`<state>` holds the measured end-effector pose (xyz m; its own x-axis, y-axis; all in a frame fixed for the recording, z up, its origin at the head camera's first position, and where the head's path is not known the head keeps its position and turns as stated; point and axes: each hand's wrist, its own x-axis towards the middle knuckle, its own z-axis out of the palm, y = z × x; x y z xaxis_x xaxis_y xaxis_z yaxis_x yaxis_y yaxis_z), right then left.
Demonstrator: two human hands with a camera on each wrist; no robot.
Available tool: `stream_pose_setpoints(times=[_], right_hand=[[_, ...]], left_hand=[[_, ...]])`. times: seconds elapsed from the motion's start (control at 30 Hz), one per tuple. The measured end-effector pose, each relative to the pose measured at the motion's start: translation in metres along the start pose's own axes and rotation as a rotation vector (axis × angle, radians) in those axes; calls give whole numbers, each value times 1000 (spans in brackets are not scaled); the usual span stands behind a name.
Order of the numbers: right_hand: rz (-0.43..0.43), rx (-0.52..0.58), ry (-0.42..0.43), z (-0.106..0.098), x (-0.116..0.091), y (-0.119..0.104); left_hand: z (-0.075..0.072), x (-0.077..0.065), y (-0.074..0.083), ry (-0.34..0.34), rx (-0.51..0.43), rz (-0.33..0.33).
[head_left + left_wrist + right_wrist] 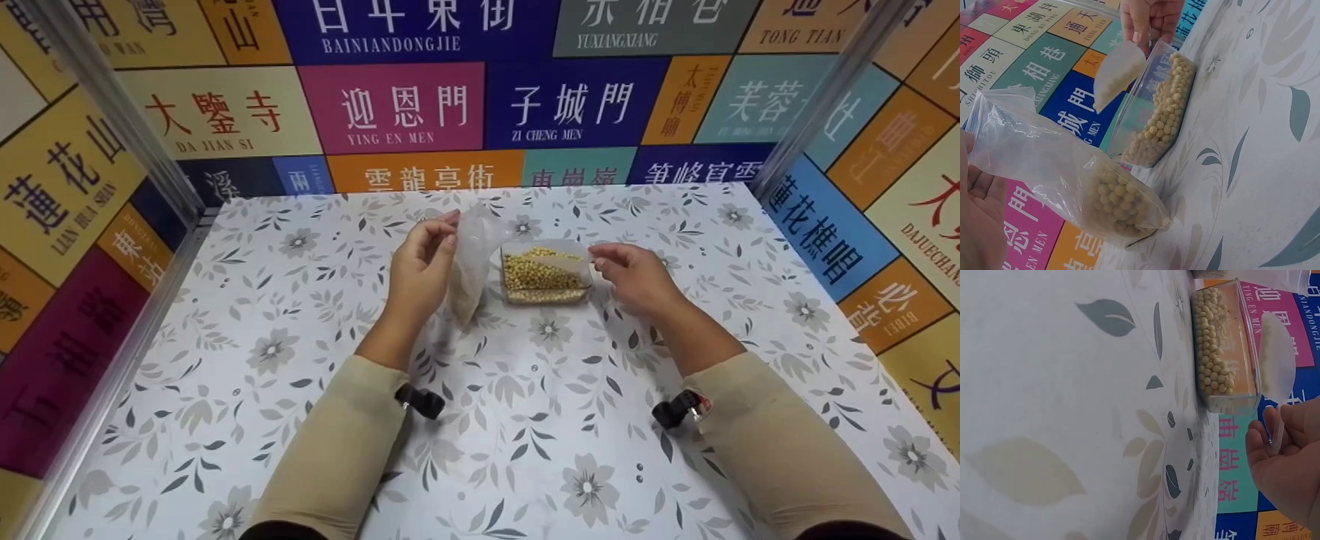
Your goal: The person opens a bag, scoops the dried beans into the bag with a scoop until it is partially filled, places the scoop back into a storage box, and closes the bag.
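Observation:
My left hand [421, 262] holds the top of a clear zip bag [1039, 143] between thumb and fingers. Yellow soybeans [1120, 205] lie in the bottom of the bag, which hangs down to the table. To its right stands a clear rectangular container [1233, 405], partly filled with more soybeans [1213, 354]. My right hand [637, 279] pinches the handle of a whitish translucent scoop [1280, 360] from the right. Above the container's open top, the scoop carries a load of soybeans, seen through its wall in the left wrist view.
A white cloth with grey leaves and flowers covers the table [480, 450]. Panels with coloured place-name signs [394, 105] close off the back and both sides. Clear corner posts [832, 97] stand at the rear. Black straps [421, 401] sit on both wrists.

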<state>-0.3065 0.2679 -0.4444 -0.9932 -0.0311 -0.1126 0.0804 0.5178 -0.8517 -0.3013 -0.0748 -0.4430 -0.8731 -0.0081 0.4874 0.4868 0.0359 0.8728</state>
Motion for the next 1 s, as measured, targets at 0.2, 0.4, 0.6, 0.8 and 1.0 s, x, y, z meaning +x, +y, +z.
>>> stream_pose_setpoints(times=[0.2, 0.4, 0.6, 0.8, 1.0], right_hand=[[12, 33, 42, -3, -1, -6], [-56, 60, 79, -8, -4, -19], [-98, 39, 115, -16, -12, -48], [-198, -15, 123, -21, -22, -83], [-283, -180, 58, -19, -29, -117]], left_hand=[[1, 1, 0, 10, -9, -1], [0, 1, 0, 15, -10, 7], [-1, 0, -1, 19, -14, 9], [-1, -1, -1, 2, -18, -3], [-2, -1, 0, -20, 17, 10]])
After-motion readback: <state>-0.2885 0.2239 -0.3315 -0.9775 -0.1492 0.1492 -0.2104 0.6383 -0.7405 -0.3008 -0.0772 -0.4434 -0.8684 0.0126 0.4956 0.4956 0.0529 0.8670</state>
